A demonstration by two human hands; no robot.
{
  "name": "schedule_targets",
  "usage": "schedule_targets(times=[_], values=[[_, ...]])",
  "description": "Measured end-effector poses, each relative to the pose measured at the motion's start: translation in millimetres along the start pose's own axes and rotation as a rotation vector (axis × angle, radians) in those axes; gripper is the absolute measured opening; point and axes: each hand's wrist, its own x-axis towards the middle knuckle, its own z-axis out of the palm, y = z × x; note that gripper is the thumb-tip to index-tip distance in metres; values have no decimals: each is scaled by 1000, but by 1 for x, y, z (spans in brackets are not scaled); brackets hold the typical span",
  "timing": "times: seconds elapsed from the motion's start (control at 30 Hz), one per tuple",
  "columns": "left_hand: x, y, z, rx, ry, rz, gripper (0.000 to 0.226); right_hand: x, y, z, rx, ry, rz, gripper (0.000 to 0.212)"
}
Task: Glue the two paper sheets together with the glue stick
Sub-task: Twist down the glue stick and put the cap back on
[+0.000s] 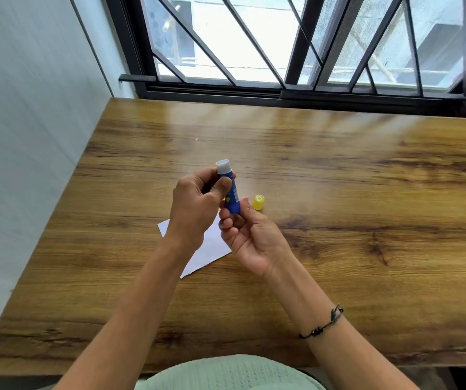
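Observation:
A blue glue stick [231, 192] stands upright between both hands above the table, its cap off and the white glue tip showing at the top. My left hand [195, 204] grips the upper part of the tube. My right hand [247, 235] pinches its lower end from below. The yellow cap [259, 202] lies on the wooden table [367, 192] just right of the stick. White paper [209, 249] lies flat under my hands, mostly hidden by them; I cannot tell whether it is one sheet or two.
The table's left edge runs along a white wall [29, 136]. A barred window [282, 46] with a dark frame closes the far edge. A black bracelet [323, 323] circles my right wrist.

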Motion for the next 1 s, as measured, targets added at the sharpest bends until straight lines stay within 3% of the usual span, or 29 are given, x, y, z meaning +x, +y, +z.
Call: schedule_targets(times=[0.17, 0.37, 0.6, 0.83, 1.0], values=[[-2, 1, 0, -2, 0, 5, 19, 2, 3, 0, 39, -21, -107, 15], [-3, 2, -2, 4, 22, 10, 16, -3, 3, 2, 47, -17, 25, 42], [-6, 4, -3, 9, 28, 32, 19, -3, 2, 1, 59, -57, -92, 13], [-8, 5, -5, 10, 34, 37, 17, -8, 3, 3, 16, -49, 30, 39], [-9, 7, -5, 23, 25, 39, 21, -5, 2, 3, 69, -75, -53, 13]])
